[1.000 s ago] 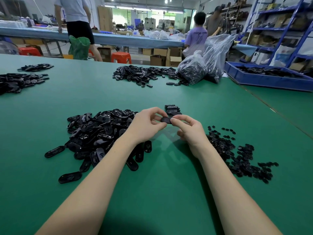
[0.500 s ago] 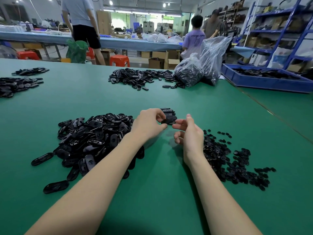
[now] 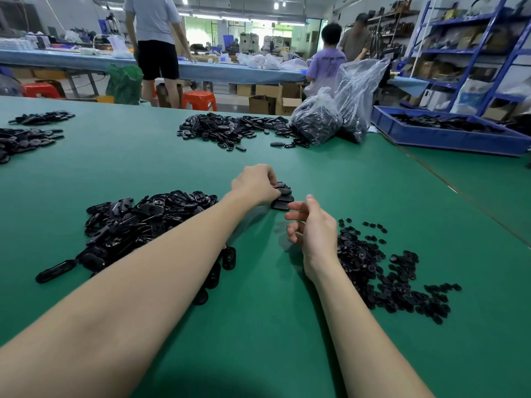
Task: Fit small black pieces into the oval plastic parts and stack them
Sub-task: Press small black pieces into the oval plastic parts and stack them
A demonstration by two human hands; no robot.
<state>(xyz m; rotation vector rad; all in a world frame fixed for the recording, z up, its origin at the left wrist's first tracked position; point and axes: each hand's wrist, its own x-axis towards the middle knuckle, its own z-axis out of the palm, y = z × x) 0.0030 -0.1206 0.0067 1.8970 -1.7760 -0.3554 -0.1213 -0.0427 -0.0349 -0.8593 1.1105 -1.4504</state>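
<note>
A heap of black oval plastic parts point(image 3: 149, 222) lies on the green table to the left of my arms. Small black pieces point(image 3: 382, 271) are scattered in a pile on the right. Between them, farther from me, stands a short stack of fitted oval parts point(image 3: 283, 196). My left hand point(image 3: 255, 183) reaches over that stack and pinches an oval part lying on top of it. My right hand point(image 3: 313, 228) hovers just short of the stack, fingers loosely curled, holding nothing.
More oval parts point(image 3: 232, 129) lie in a pile at the back, with two clear plastic bags point(image 3: 336, 110) of parts beside them. A blue tray point(image 3: 448, 133) sits at the right, and other piles point(image 3: 26, 136) at the far left. People stand beyond the green table point(image 3: 258, 326).
My left hand has carried the oval part away from my right hand and onto the stack. My right hand let go of it and drew back, empty.
</note>
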